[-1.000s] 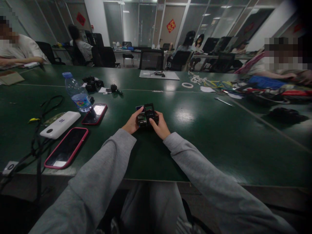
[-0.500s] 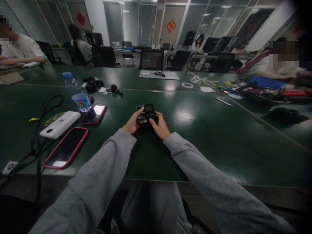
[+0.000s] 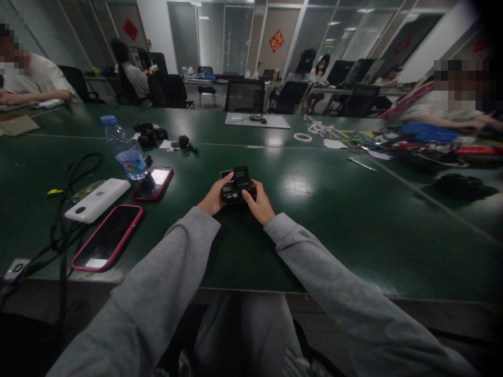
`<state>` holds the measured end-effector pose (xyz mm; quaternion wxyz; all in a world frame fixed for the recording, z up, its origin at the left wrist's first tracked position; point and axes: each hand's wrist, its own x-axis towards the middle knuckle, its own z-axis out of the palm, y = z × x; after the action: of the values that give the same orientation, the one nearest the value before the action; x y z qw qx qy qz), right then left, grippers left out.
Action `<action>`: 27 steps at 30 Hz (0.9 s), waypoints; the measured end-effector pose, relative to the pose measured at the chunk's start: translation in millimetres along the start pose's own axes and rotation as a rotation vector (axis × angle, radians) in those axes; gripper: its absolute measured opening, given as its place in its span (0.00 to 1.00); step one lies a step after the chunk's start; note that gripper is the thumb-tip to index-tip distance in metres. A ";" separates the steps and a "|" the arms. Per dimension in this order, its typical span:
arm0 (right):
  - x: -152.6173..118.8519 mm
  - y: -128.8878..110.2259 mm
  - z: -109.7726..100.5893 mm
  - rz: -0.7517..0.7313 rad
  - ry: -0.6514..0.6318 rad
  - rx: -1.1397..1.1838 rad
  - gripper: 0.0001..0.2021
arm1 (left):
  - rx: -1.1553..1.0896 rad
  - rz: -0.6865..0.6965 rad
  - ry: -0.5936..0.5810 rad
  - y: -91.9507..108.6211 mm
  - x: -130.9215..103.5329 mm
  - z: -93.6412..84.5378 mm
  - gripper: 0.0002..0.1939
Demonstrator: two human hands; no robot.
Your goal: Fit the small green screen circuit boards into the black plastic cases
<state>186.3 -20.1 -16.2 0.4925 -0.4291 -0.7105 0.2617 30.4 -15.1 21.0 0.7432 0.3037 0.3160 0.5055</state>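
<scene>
Just above the green table, in the middle of the head view, my left hand [image 3: 214,197] is closed around the left side of a circuit board [image 3: 229,192] with metal ports along its near edge. A small screen [image 3: 227,174] shows at its upper left. My right hand [image 3: 260,203] grips a black plastic cover [image 3: 244,184] with a rectangular opening at its top. Its thumb presses on the cover's lower face. The cover lies against the board's right side, and whether they are joined I cannot tell. Fingers beneath both parts are hidden.
Left of my arm lie a pink-cased phone [image 3: 107,238], a white power bank [image 3: 98,200], a red-cased phone [image 3: 153,183] and a water bottle [image 3: 124,152]. Black cables [image 3: 58,238] run over the table edge. Tape [image 3: 302,137] and tweezers [image 3: 362,164] lie farther right.
The black cover has tipped slightly in my right hand and sits a little closer over the board. My left hand has hardly moved.
</scene>
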 end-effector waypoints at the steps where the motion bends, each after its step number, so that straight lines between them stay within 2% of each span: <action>1: 0.0 -0.6 -0.1 0.001 0.002 -0.002 0.24 | 0.006 0.001 0.002 -0.2 0.1 -0.4 0.19; 27: 0.2 -3.8 -1.7 0.007 0.029 0.033 0.25 | 0.043 -0.016 0.042 0.5 -2.5 2.2 0.20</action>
<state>186.6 -21.9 -12.4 0.5085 -0.4273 -0.6975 0.2688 31.1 -17.6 23.2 0.7337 0.3062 0.3449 0.4989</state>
